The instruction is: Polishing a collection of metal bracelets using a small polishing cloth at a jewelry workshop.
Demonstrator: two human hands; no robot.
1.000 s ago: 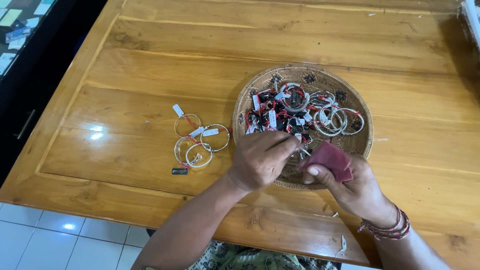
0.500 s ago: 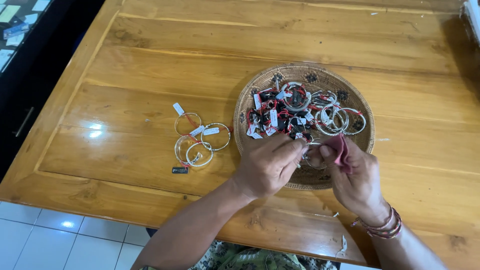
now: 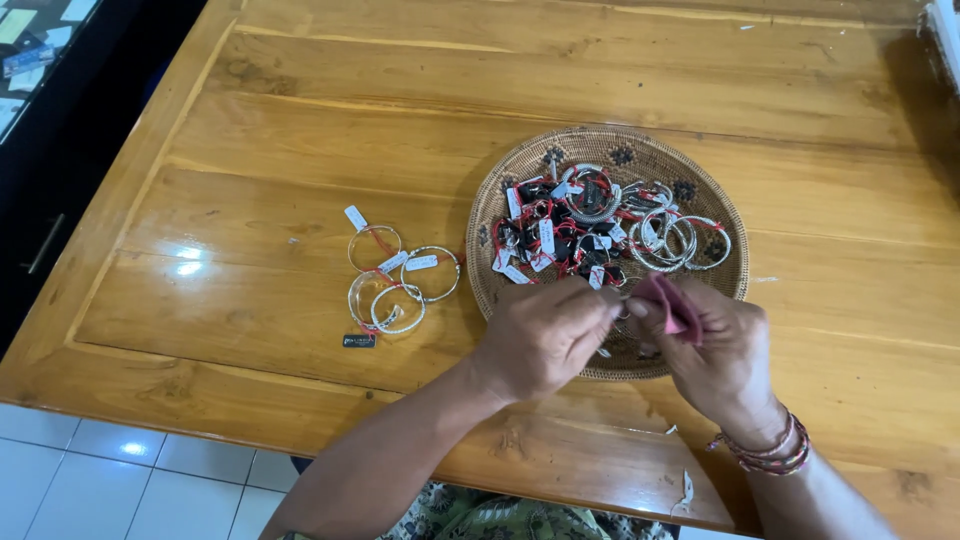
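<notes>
From the head view, a varnished plank-topped wooden table (image 3: 300, 140) is seen from above, with white floor tiles (image 3: 90, 470) showing below its near edge. A round, shallow woven basket tray (image 3: 520, 180) is set toward the near right part of the table. It is heaped with silver bangles carrying small white tags and red strings (image 3: 600, 215).

The two hands are brought together over the near rim of the tray. The left hand (image 3: 545, 335) is closed, its fingertips pinched at the spot where the hands meet; what is pinched there is too small to be made out, though a glint of metal is seen between the hands. The right hand (image 3: 725, 350) is curled shut around a folded dusty-pink cloth (image 3: 672, 302), which is held just beside the left fingertips. Beaded red bracelets (image 3: 765, 452) are worn on the right wrist.

A small cluster of four tagged silver bangles (image 3: 398, 278) is laid flat on the table, left of the tray and apart from it. A small dark label (image 3: 359, 341) lies just beside that cluster, toward the near edge.
</notes>
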